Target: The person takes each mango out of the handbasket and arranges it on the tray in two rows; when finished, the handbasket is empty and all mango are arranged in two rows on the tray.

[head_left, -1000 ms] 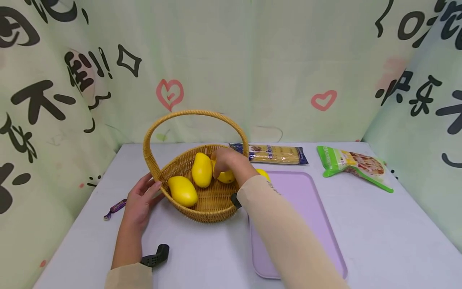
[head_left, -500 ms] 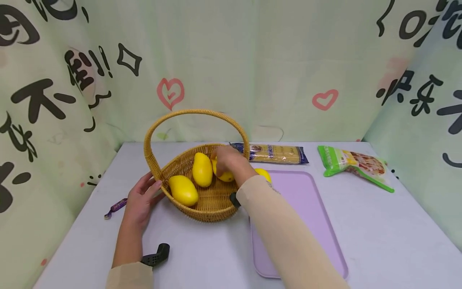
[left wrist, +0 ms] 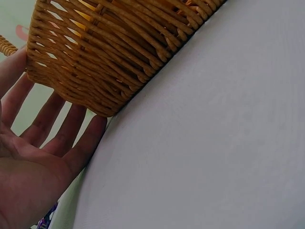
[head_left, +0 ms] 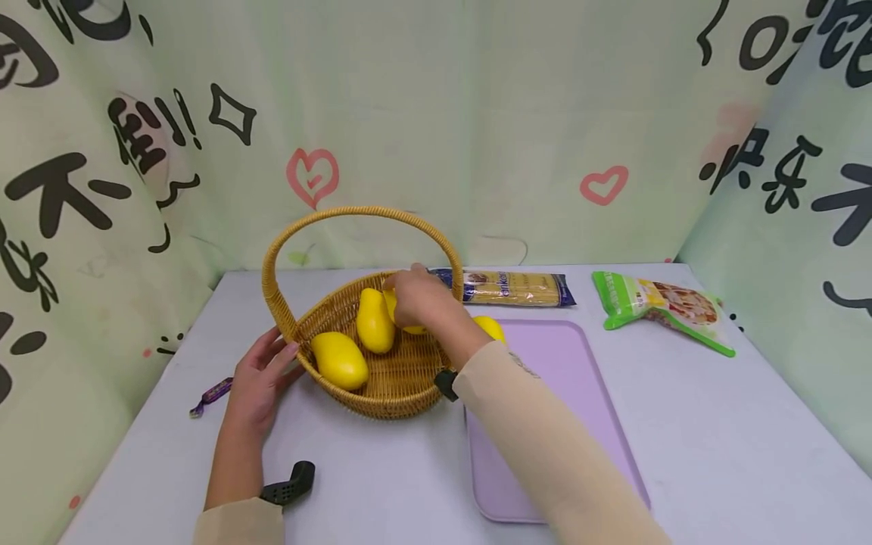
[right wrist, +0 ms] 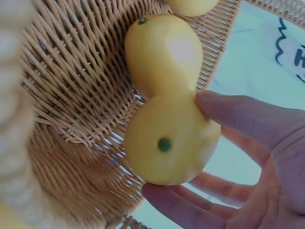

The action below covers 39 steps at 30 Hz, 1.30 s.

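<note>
A wicker basket (head_left: 402, 390) with a tall arched handle stands on the table. Two yellow mangoes, a front mango (head_left: 339, 361) and a rear mango (head_left: 375, 322), lie inside it. My right hand (head_left: 425, 303) reaches over the basket's right side and grips a third mango (right wrist: 167, 143) between thumb and fingers. In the right wrist view its green stem spot faces the camera, and it overlaps the mango behind it (right wrist: 164, 55). My left hand (head_left: 259, 386) rests its extended fingertips (left wrist: 97, 126) against the basket's outer left wall, near the handle's base.
A lilac tray (head_left: 565, 393) lies right of the basket, with another yellow fruit (head_left: 490, 327) at its far left corner, partly behind my right wrist. Behind are a spaghetti pack (head_left: 518, 289) and a green food bag (head_left: 664, 310). A small purple-wrapped sweet (head_left: 213, 395) lies at left.
My right hand has lifted its knuckles a little and shifted slightly left with the mango, towards the rear mango. My left hand stays against the basket. The head view has shifted slightly.
</note>
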Tool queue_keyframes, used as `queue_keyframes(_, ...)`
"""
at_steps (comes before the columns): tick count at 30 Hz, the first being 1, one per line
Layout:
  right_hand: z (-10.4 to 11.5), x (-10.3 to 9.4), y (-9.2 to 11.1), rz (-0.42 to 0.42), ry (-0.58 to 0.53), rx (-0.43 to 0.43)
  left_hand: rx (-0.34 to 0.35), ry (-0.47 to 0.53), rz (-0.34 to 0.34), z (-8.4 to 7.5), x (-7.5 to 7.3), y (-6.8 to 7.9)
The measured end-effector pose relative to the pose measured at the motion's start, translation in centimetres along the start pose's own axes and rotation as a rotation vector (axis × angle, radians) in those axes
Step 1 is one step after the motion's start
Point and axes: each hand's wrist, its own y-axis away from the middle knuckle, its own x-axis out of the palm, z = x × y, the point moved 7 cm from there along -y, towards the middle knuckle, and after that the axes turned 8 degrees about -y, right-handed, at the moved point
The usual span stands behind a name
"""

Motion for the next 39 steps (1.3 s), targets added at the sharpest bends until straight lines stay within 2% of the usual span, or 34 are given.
queue_keyframes(11, 0.0, -1.3, 1.9, -0.003, -0.097, -0.115, -0.003, 0.001, -0.001, 0.1, 0.0, 0.1)
queue_keyframes(29, 0.3, -2.0, 4.8, 0.002, -0.070, -0.293, -0.008, 0.009, -0.001, 0.0, -0.1, 0.1)
queue_keyframes(39, -1.8, -2.3, 7.8, 0.041, -0.147, -0.340, -0.013, 0.011, 0.003, 0.1, -0.1, 0.2)
